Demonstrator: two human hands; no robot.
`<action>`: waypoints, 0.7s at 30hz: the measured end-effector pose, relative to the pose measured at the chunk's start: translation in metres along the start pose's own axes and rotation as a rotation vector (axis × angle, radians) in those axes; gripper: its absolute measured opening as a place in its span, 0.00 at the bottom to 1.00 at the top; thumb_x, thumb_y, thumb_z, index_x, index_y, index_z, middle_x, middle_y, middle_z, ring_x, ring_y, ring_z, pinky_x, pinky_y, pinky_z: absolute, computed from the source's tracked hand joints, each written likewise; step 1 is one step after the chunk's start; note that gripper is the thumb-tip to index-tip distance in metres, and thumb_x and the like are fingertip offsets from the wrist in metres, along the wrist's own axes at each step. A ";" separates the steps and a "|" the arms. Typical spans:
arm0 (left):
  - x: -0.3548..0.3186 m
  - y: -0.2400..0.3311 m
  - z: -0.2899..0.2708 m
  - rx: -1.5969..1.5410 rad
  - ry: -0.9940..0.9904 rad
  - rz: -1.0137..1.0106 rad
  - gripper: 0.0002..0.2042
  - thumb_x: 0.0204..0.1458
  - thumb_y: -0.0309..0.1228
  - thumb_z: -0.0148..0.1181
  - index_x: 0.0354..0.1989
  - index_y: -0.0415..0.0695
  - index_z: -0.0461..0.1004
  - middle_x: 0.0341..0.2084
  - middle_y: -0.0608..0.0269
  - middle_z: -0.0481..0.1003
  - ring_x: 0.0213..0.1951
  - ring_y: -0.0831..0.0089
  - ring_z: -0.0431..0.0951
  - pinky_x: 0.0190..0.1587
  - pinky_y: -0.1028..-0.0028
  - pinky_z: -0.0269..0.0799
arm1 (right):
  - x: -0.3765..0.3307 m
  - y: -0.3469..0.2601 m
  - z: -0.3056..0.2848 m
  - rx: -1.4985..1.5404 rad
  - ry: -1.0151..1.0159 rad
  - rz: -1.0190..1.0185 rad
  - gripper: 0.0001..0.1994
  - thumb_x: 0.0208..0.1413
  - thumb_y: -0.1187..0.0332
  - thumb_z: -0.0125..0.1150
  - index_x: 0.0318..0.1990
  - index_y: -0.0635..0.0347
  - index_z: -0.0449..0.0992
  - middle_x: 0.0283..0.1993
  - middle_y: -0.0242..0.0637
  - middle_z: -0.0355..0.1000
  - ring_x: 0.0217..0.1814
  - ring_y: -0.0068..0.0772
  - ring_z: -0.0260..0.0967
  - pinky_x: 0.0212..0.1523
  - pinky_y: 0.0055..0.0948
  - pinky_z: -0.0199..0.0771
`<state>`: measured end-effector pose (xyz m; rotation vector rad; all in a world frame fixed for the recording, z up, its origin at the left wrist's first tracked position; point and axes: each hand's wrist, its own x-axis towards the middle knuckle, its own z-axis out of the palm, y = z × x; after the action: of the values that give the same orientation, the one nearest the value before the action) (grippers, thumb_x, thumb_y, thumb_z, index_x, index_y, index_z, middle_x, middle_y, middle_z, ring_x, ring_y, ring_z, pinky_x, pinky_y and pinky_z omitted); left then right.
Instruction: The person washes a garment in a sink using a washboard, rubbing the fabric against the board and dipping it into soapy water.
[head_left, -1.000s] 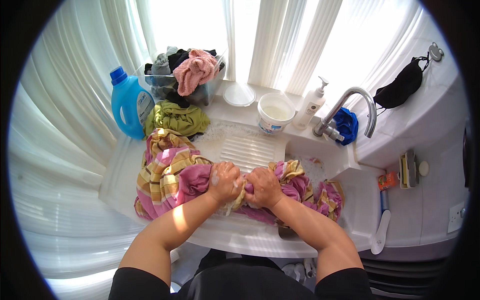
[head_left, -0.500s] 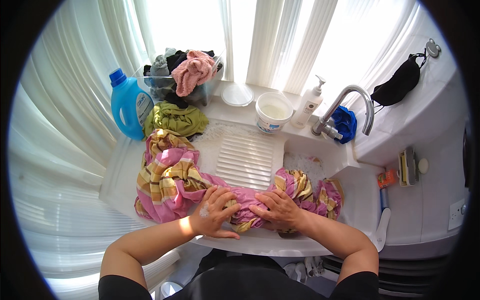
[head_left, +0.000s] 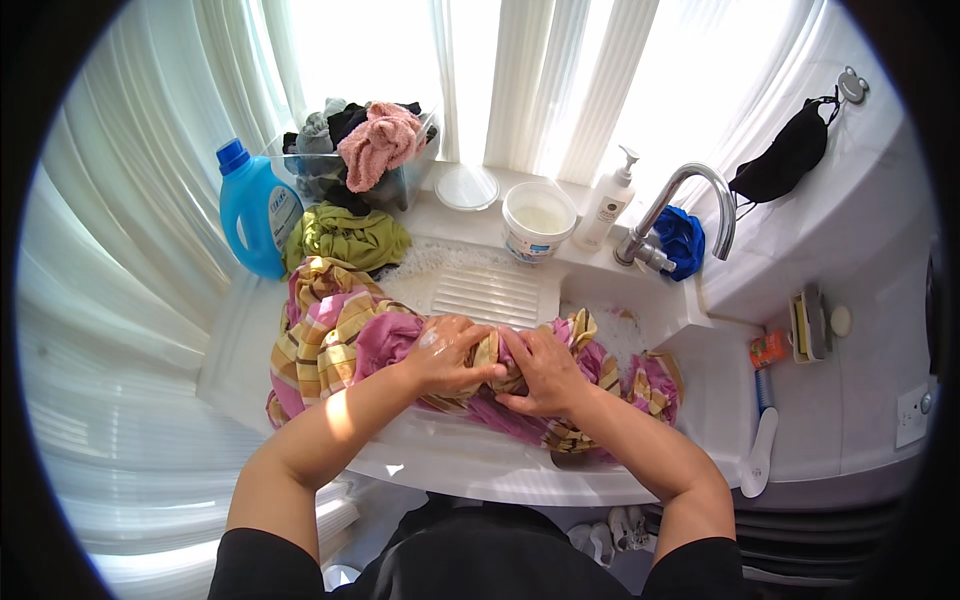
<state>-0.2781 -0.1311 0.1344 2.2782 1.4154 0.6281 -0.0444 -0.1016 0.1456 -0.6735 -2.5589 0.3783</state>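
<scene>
- Fingers of the left hand (head_left: 450,352) bend around a bunched fold, thumb underneath, at the near edge of the ribbed washboard (head_left: 488,293).
- Fingers of the right hand (head_left: 545,372) curl around the same bunch, just beside the left; how tightly either grips cannot be told.
- Pink and yellow plaid cloth (head_left: 335,355) lies across the near side of the washboard, spreading left and right of it and covering its lower ridges; the forearms hide parts of the cloth.
- Just beyond the washboard, white suds (head_left: 432,258) spread over the sink (head_left: 420,458).
- Left of the washboard and farther back: a crumpled olive-green cloth (head_left: 352,236), a blue detergent jug (head_left: 246,222) and a clear bin (head_left: 408,185) heaped with laundry, a pink terry cloth (head_left: 380,145) on top.
- On the ledge behind the washboard: a round lid (head_left: 466,188), an open white tub (head_left: 538,225) and a white pump bottle (head_left: 606,210).
- Right of the washboard: a chrome faucet (head_left: 728,215), its spout arching over, a blue bundle (head_left: 681,246) behind its base, a hanging black face mask (head_left: 787,155), and, nearer, a white-handled brush (head_left: 760,455).
</scene>
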 end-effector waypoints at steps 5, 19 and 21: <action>-0.076 0.043 0.014 0.256 0.218 0.421 0.27 0.42 0.58 0.66 0.40 0.48 0.75 0.40 0.58 0.71 0.48 0.57 0.71 0.58 0.54 0.59 | -0.031 -0.021 0.008 -0.218 -0.073 -0.429 0.27 0.38 0.59 0.67 0.52 0.48 0.73 0.38 0.35 0.66 0.37 0.33 0.66 0.38 0.33 0.65; 0.060 -0.018 0.005 -0.128 -0.112 -0.375 0.29 0.52 0.58 0.55 0.41 0.42 0.81 0.36 0.41 0.79 0.43 0.46 0.78 0.49 0.58 0.73 | -0.006 0.084 -0.032 0.314 -0.372 0.871 0.36 0.45 0.37 0.66 0.54 0.57 0.77 0.58 0.49 0.72 0.60 0.46 0.69 0.60 0.38 0.66; 0.026 -0.006 0.007 0.036 0.011 -0.182 0.25 0.51 0.54 0.58 0.36 0.40 0.80 0.33 0.42 0.79 0.40 0.48 0.79 0.45 0.57 0.73 | -0.042 0.076 -0.023 0.304 -0.283 0.901 0.39 0.40 0.35 0.68 0.53 0.58 0.77 0.53 0.51 0.75 0.58 0.49 0.71 0.59 0.40 0.67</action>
<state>-0.2680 -0.1058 0.1295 2.1441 1.6286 0.5627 0.0291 -0.0559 0.1216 -1.7176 -2.2006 1.1860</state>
